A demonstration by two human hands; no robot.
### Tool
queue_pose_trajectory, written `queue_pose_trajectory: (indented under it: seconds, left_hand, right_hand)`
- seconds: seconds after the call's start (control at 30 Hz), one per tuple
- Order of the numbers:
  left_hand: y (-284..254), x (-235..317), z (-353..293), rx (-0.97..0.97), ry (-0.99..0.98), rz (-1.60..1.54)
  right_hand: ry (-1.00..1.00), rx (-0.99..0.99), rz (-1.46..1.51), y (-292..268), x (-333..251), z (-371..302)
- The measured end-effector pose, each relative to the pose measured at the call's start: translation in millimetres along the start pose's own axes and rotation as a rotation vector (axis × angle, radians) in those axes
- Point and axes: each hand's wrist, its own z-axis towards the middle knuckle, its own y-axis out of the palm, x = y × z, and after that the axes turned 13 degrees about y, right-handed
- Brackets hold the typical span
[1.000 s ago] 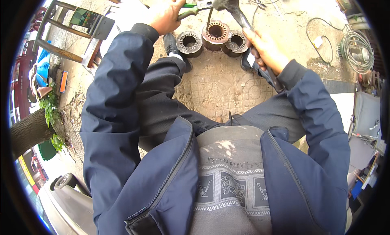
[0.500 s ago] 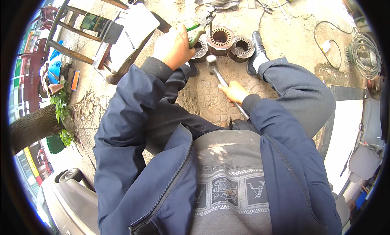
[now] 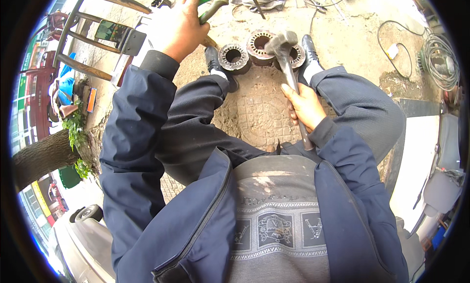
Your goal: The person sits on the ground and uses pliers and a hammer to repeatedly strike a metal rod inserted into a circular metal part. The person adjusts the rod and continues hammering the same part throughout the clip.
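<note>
My left hand [image 3: 183, 31], raised at the upper left, is closed around the handles of green-handled pliers [image 3: 214, 8]. Their jaws run up to the picture's top edge. Near them a dark metal rod [image 3: 256, 4] slants downward; whether the jaws grip it is cut off from sight. My right hand [image 3: 306, 106] is wrapped round the shaft of a hammer [image 3: 291, 76], its head tilted up over the stator cores. Between my feet stand three slotted ring-shaped stator cores: a left one [image 3: 234, 62], a middle one [image 3: 259, 58] and a right one [image 3: 298, 58], partly hidden by the hammer.
A wooden chair frame [image 3: 93, 33] with a phone [image 3: 111, 31] on it stands at the left. Grey cloth [image 3: 262, 0] lies beyond the cores. Coiled cable [image 3: 439, 67] is at the far right. My shoes [image 3: 309, 53] flank the cores.
My left hand has moved up and left with the pliers, and the rod has risen away from the middle core. The hammer has swung up and right, its head now over the right core.
</note>
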Motion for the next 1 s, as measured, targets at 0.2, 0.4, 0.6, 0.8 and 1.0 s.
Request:
queue_pose_trajectory:
  seconds: [0.2, 0.4, 0.6, 0.8, 1.0]
  left_hand:
    - [48.1, -14.0, -17.6, -0.094, 0.055, -0.141]
    - [67.8, -32.3, -25.8, -0.067, 0.038, -0.210]
    - [68.7, -37.1, -24.7, -0.032, 0.181, -0.063]
    - [68.9, -25.7, -10.7, -0.071, 0.232, -0.095]
    - [76.8, -24.0, -17.5, -0.067, 0.220, -0.021]
  right_hand:
    - [0.469, -0.127, 0.502, -20.3, 36.7, 22.7]
    - [0.363, -0.117, 0.475, -19.1, 19.9, 31.2]
    - [0.314, -0.136, 0.421, -12.5, -6.5, 21.2]
    - [0.037, -0.121, 0.220, -26.5, -62.1, -17.2]
    - [-0.487, -0.035, -0.150, -36.5, -162.8, -77.8]
